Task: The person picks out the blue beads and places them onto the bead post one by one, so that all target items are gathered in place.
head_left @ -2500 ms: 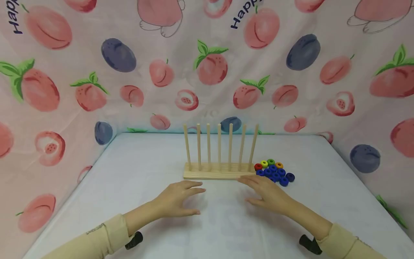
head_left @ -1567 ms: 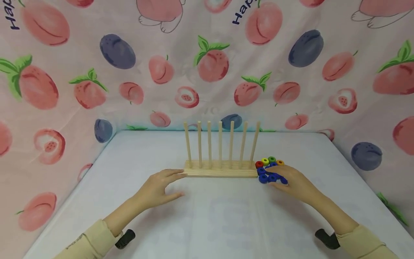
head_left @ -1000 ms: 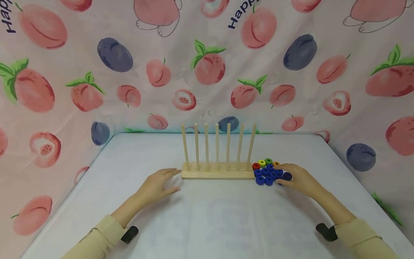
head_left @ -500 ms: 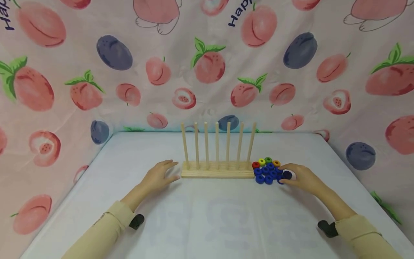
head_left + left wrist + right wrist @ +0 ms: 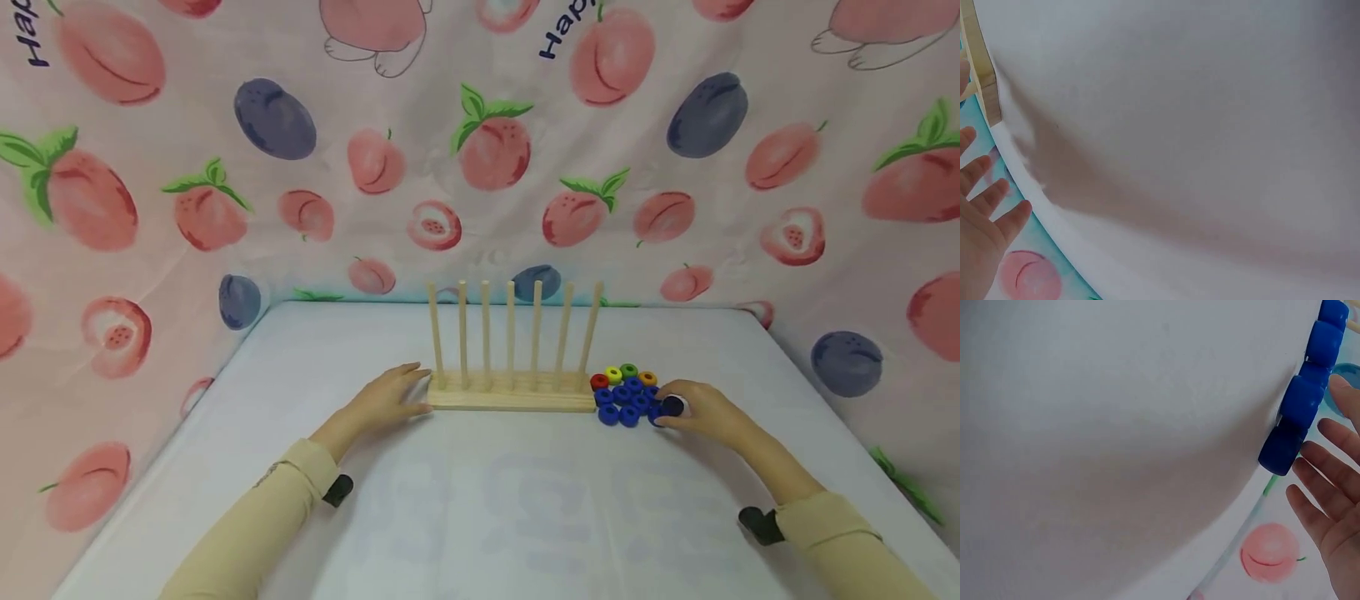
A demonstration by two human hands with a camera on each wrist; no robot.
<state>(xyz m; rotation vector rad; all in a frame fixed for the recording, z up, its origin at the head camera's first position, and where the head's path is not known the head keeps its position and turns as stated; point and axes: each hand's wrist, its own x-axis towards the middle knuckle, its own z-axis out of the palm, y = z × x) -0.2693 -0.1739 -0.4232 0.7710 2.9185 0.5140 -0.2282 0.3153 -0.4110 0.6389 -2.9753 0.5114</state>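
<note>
A wooden rack [image 5: 512, 403] with several upright pegs stands mid-table in the head view. My left hand [image 5: 382, 402] is at its left end, thumb by the front corner and fingers by the back; the left wrist view shows that hand's fingers spread. Against the rack's right end lie blue ring beads [image 5: 622, 394] in a cluster. My right hand [image 5: 708, 412] curves loosely around the cluster's right side, beside a darker blue bead [image 5: 672, 406]. Its fingers [image 5: 1329, 478] are apart and relaxed in the right wrist view, right at the row of beads.
Behind the blue beads lie a red bead [image 5: 599, 381], a yellow bead [image 5: 613, 375], a green bead [image 5: 628, 370] and an orange bead [image 5: 647, 379]. A white cloth [image 5: 480, 508] covers the table. Fruit-printed fabric [image 5: 420, 125] hangs behind it.
Both hands have moved outward from in front of the rack, the left to the rack's left end, the right to the beads' right side. The beads in front have shifted slightly into a tighter cluster.
</note>
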